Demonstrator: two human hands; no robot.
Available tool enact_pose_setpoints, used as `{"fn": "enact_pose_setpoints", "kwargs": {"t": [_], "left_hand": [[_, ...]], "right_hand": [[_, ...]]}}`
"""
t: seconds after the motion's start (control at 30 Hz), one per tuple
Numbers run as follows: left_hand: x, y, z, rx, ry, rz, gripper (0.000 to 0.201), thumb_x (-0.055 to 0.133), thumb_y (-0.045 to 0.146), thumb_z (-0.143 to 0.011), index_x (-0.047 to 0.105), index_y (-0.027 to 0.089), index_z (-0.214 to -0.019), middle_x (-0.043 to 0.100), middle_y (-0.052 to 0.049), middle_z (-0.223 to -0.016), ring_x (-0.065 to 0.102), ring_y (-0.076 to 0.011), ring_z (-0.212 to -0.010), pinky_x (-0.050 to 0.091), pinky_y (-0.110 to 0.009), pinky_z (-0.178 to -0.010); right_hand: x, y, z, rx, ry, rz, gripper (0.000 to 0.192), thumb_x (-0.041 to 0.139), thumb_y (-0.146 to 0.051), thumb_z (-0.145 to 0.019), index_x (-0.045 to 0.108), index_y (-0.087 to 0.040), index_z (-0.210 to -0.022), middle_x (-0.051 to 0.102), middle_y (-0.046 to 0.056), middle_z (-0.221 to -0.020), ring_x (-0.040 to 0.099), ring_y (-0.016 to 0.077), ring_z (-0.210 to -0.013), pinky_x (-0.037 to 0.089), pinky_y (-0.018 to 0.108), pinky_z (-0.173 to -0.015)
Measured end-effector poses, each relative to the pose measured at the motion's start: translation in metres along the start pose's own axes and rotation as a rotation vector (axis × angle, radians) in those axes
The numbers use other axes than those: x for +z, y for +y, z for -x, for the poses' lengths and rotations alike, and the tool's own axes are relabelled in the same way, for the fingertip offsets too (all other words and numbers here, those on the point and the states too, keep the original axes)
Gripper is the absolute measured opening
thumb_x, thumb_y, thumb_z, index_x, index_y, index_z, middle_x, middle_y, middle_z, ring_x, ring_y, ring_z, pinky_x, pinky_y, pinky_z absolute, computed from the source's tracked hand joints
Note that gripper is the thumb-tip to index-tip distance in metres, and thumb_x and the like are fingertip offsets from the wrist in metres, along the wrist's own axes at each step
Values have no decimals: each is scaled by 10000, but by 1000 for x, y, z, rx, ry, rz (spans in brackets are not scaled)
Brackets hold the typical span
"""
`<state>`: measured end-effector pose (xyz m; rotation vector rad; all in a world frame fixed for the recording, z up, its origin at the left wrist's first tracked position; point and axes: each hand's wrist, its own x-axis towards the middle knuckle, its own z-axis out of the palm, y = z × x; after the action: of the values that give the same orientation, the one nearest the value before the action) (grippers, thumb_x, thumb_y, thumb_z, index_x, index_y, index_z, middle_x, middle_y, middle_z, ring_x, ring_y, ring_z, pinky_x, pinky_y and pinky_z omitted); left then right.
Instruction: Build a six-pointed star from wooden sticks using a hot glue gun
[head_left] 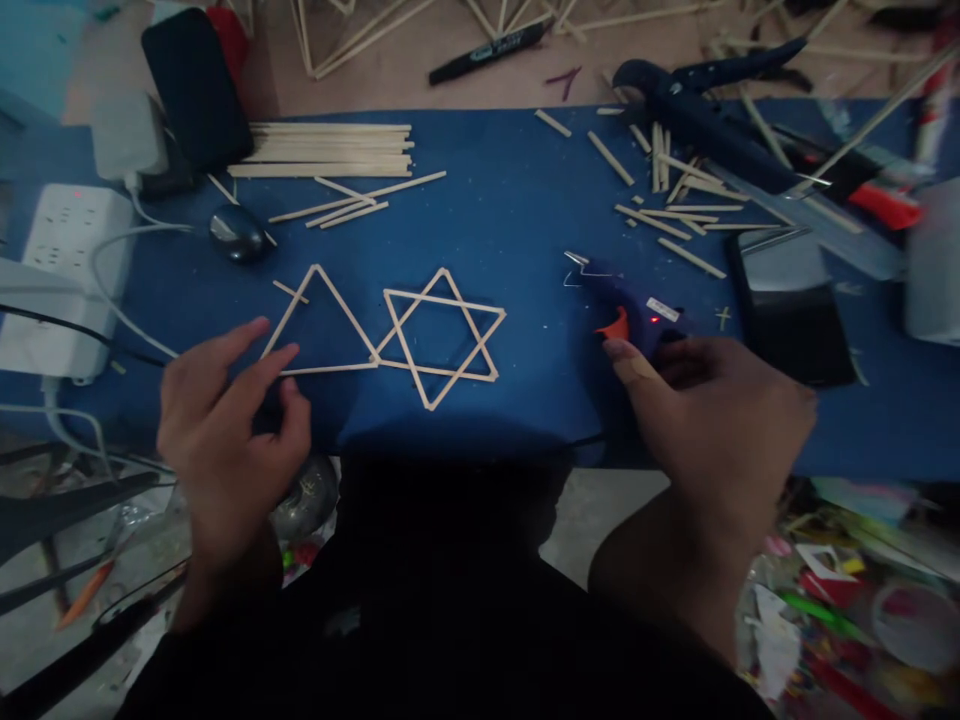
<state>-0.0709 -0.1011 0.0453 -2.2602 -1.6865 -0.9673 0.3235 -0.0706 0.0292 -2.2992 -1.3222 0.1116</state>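
1. Left hand [225, 440]: fingers loosely spread, fingertips at the lower-left corner of the stick triangle [319, 325] on the blue mat [510, 200].
2. Stick star [441, 338]: joined to the triangle's right corner.
3. Right hand [712, 420]: curled around what appears to be a blue glue gun [626, 305], index finger by its orange trigger.

On the blue mat [510, 200] lie a stick triangle [319, 325] and a six-pointed stick star [441, 338], joined at one corner. The left hand [225, 430] hovers at the triangle's near-left corner, fingers spread. The right hand [712, 420] rests on a blue glue gun [626, 300] (its red light glowing). Loose sticks [675, 200] lie far right, a neat bundle [326, 150] far left.
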Motion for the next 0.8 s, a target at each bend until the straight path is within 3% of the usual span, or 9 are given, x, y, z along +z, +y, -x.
{"fn": "enact_pose_setpoints", "kwargs": {"t": [0.1, 0.2, 0.37, 0.5, 0.57, 0.73, 0.8], "left_hand": [[12, 26, -6, 131, -83, 101, 412, 825, 115, -1008, 815, 278, -1385, 850, -92, -1425, 824, -357, -1312, 677, -584, -1155], [25, 47, -10, 264, -138, 84, 444, 740, 1, -1029, 784, 190, -1428, 805, -143, -1521, 806, -332, -1380, 625, -546, -1260], [39, 58, -17, 348, -199, 51, 406, 663, -22, -1082, 792, 169, -1416, 824, -114, -1493, 818, -303, -1349, 593, -546, -1313], [50, 66, -23, 431, -181, 31, 280, 670, 4, -1109, 817, 127, -1313, 876, -102, -1351, 859, -305, -1190, 687, -533, -1183], [57, 72, -26, 455, -153, 59, 245, 668, 4, -1113, 818, 99, -1282, 882, -121, -1309, 861, -304, -1171, 704, -511, -1147], [66, 77, -27, 411, -91, 115, 303, 680, 37, -1122, 787, 119, -1393, 864, -143, -1367, 866, -292, -1188, 728, -448, -1062], [62, 70, -26, 365, -94, 121, 355, 685, 33, -1108, 781, 153, -1428, 862, -134, -1381, 868, -298, -1187, 733, -448, -1034]], "right_hand": [[-7, -7, -4, 19, -57, -6, 455, 930, -682, -694, 723, -278, -725, 684, 57, -634, 657, 275, -654, 419, 441, -717], [-15, -12, -5, 104, -188, -104, 324, 888, -539, -727, 751, -251, -781, 676, 33, -676, 646, 241, -684, 428, 414, -723], [-21, -12, -6, 240, -251, -373, 361, 862, -500, -589, 728, -228, -784, 650, 6, -676, 537, 162, -634, 386, 348, -610], [-23, -4, -6, 215, -282, -630, 395, 903, -438, -548, 790, -207, -848, 755, 22, -800, 608, 158, -717, 463, 313, -651], [-23, -1, -3, 188, -278, -781, 357, 907, -366, -576, 820, -210, -885, 764, 10, -806, 616, 144, -705, 475, 292, -648], [-14, -6, 6, 207, -185, -1058, 166, 849, -275, -606, 745, -220, -722, 658, -22, -615, 525, 125, -505, 293, 252, -434], [-10, -10, 6, 171, -179, -1200, 165, 858, -244, -586, 744, -218, -702, 692, -14, -635, 562, 136, -485, 328, 258, -420]]}}
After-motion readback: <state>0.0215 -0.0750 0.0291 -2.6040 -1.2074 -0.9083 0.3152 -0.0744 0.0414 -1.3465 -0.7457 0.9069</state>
